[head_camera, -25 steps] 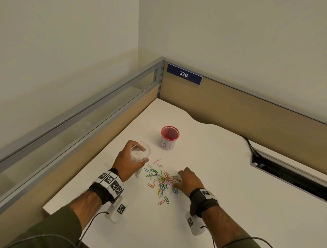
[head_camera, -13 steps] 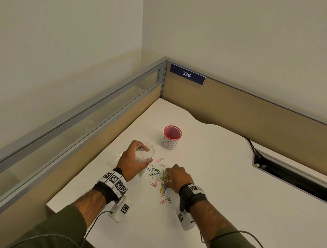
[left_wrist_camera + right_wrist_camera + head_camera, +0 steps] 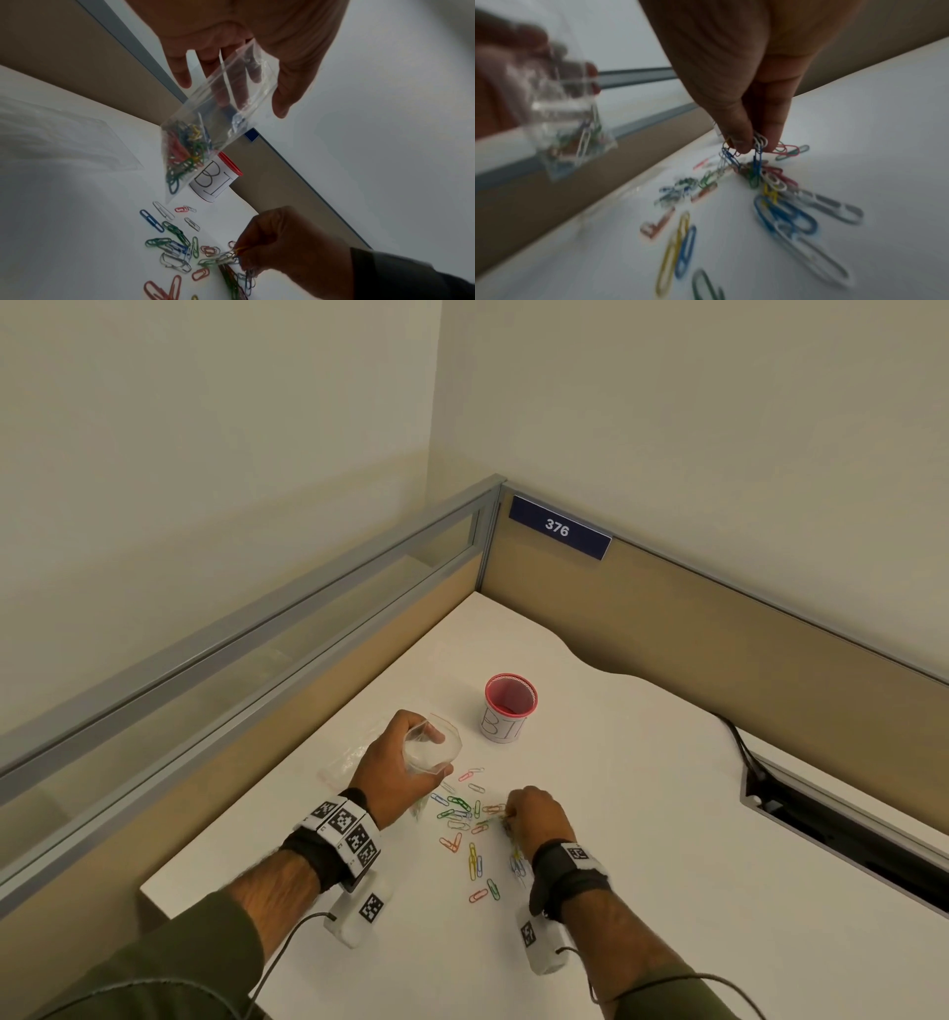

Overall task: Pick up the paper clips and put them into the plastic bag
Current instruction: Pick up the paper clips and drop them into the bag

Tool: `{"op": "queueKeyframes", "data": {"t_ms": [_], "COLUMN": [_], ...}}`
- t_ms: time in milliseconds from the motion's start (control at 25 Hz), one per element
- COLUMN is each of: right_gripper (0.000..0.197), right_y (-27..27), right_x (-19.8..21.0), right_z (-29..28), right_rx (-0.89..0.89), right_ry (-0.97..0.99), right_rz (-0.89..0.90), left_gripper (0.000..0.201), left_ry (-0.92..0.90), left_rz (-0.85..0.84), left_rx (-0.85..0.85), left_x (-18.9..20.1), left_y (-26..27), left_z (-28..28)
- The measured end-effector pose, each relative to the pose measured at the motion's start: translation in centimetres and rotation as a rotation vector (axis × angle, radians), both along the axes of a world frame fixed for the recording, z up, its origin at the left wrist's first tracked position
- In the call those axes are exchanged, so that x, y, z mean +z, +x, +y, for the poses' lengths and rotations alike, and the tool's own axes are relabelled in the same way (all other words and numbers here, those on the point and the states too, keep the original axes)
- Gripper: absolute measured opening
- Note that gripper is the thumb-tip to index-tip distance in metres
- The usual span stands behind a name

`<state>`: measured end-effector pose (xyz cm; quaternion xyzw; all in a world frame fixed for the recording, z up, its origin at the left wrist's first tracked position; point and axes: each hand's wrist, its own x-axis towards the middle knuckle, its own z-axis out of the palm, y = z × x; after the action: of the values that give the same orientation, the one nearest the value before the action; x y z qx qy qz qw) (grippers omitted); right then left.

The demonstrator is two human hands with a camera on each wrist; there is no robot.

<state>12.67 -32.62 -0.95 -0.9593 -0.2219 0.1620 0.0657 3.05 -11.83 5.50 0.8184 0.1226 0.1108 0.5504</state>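
Coloured paper clips (image 3: 470, 834) (image 3: 177, 245) (image 3: 777, 205) lie scattered on the white desk (image 3: 642, 814). My left hand (image 3: 395, 767) (image 3: 246, 50) holds a small clear plastic bag (image 3: 431, 752) (image 3: 218, 113) (image 3: 564, 125) upright above the desk, its mouth spread; several clips sit in its bottom. My right hand (image 3: 534, 816) (image 3: 280, 241) (image 3: 749, 138) is down on the right side of the pile, thumb and fingers pinching a small bunch of clips that hangs from the fingertips.
A red-rimmed cup (image 3: 508, 708) (image 3: 218, 180) with a handwritten paper label stands just beyond the clips. Another clear bag (image 3: 349, 760) (image 3: 59, 138) lies flat left of my left hand. Partition walls close the desk's back and left; a cable slot (image 3: 842, 834) is at right.
My right hand slid left into the pile and closed its fingers on some clips. The left hand kept the bag raised, almost in place.
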Motion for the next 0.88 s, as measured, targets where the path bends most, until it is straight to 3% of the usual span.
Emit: {"op": "queueKeyframes", "data": {"t_ms": [120, 280, 360, 520, 680, 880], "right_gripper": [0.015, 0.006, 0.006, 0.007, 0.010, 0.010], "right_y": [1.3, 1.6, 1.1, 0.4, -0.6, -1.2], "right_x": [1.4, 5.0, 8.0, 13.4, 16.7, 15.8], "right_z": [-0.8, -1.0, -2.1, -0.2, 2.7, 5.7], "right_rx": [-0.157, -0.240, -0.287, -0.143, 0.005, 0.120], "right_ry": [0.158, 0.445, 0.576, 0.731, 0.720, 0.478], "right_rz": [0.025, 0.057, 0.033, 0.024, -0.056, -0.041], "left_gripper": [0.043, 0.043, 0.043, 0.043, 0.044, 0.051], "left_ry": [-0.006, -0.001, 0.002, 0.020, 0.023, 0.053], "left_rz": [0.012, 0.020, 0.039, 0.040, 0.045, 0.073], "left_rx": [0.001, 0.020, -0.060, -0.057, -0.086, -0.081], "left_x": [0.1, 0.1, 0.5, 0.2, -0.1, 0.1], "left_y": [0.2, 0.4, 1.3, 1.7, 2.2, 2.9], "left_z": [0.2, 0.2, -1.4, -1.8, -1.9, -2.9]}}
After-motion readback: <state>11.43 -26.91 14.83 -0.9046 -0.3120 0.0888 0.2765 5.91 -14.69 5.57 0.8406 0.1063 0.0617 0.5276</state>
